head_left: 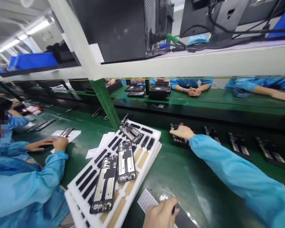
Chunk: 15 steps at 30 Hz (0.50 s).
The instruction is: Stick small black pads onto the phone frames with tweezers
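Note:
My right hand (183, 131) reaches out along a blue sleeve to the black belt, its fingers round an open-backed phone (174, 127) that it largely covers. At the bottom edge, my left hand (160, 213) has its fingers curled together. A small dark bit shows at its fingertips, too little to name. Just beyond that hand lie a sheet of small white labels (147, 199) and a dark, flat phone-sized piece (186, 220). On the white foam tray (123, 210) to the left rest open-backed phones (104, 183) with bare boards showing.
More open-backed phones (239, 145) lie spaced along the belt at right. A green post (106, 104) rises behind the tray. Overhead runs a white shelf (204, 60) with cables. At left a co-worker's hand (61, 144) touches a phone; other people sit across the belt.

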Each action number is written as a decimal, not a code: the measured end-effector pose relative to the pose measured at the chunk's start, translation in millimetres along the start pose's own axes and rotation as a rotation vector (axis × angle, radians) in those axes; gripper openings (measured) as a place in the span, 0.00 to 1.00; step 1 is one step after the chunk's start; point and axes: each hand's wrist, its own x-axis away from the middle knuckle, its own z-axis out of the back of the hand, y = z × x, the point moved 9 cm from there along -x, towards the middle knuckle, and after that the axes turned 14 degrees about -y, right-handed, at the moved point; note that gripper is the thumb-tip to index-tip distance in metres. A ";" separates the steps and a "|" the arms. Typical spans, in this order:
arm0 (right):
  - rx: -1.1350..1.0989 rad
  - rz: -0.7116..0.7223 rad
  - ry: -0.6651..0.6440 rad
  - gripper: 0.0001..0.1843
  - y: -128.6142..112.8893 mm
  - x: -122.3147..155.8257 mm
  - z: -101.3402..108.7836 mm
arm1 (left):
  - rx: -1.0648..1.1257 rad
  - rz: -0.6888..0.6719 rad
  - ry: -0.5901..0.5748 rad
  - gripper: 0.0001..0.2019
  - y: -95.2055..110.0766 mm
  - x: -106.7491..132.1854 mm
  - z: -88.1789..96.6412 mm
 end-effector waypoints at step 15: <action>-0.006 0.167 -0.182 0.33 58.4 175.7 -83.9 | -0.292 0.024 0.159 0.22 -13.2 78.3 -18.9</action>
